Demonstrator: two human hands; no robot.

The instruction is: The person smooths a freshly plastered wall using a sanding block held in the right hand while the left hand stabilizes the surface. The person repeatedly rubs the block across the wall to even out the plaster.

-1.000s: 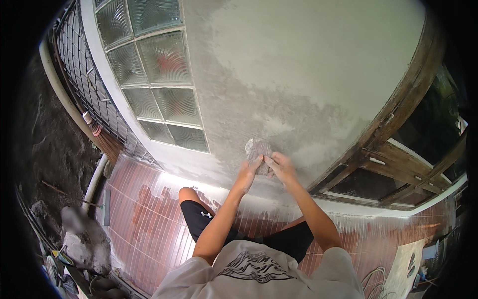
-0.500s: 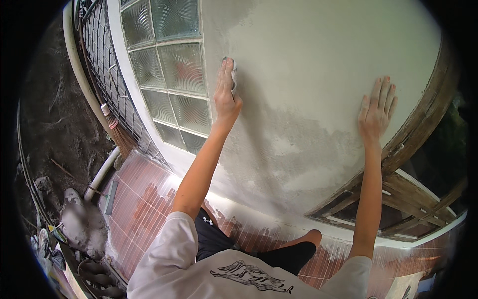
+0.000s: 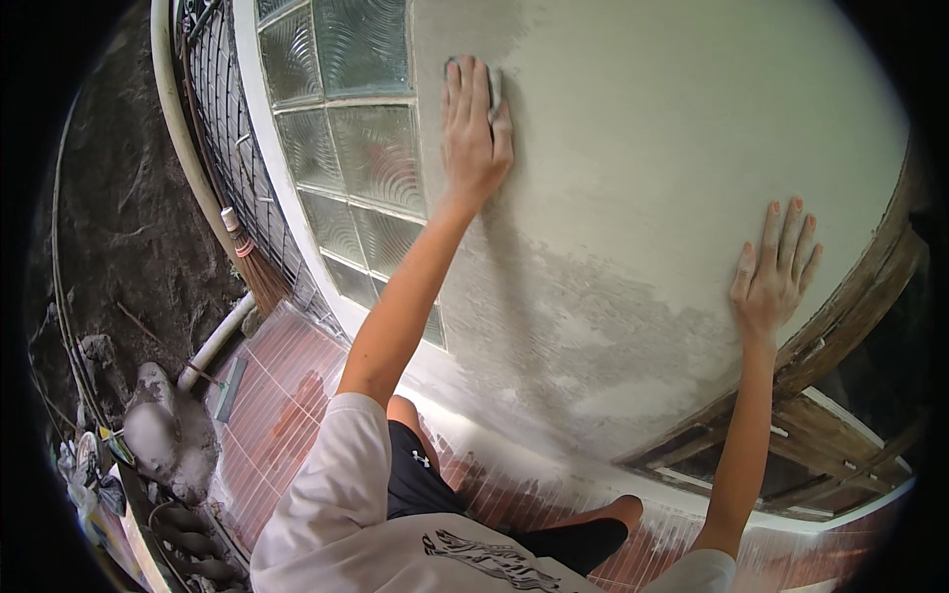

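My left hand (image 3: 474, 138) lies against the plastered wall (image 3: 633, 148), close beside the glass-block window (image 3: 371, 148). Pressed under its fingers is a thin, grey-white folded piece that looks like sandpaper (image 3: 495, 89), its edge showing beside the index finger; most of it is hidden. Pale dust coats the fingers. Farther right, my right hand (image 3: 776, 272) rests flat on the same wall with fingers spread and nothing in it, near the wooden frame (image 3: 860, 287). Below and between the hands the wall has a rougher, darker grey patch (image 3: 593, 316).
A broom (image 3: 252, 262) leans at the left by a metal grille (image 3: 232, 138) and a pale pipe (image 3: 178, 119). A squeegee (image 3: 230, 388) lies on the dusty red tiles (image 3: 282, 381). Dark ground, a dusty sack-like lump (image 3: 150, 435) and clutter lie at far left.
My left hand has moved up the wall with the folded piece, and its back now faces me more. My right hand stays flat on the wall, fingers spread wider. The view has shifted slightly.
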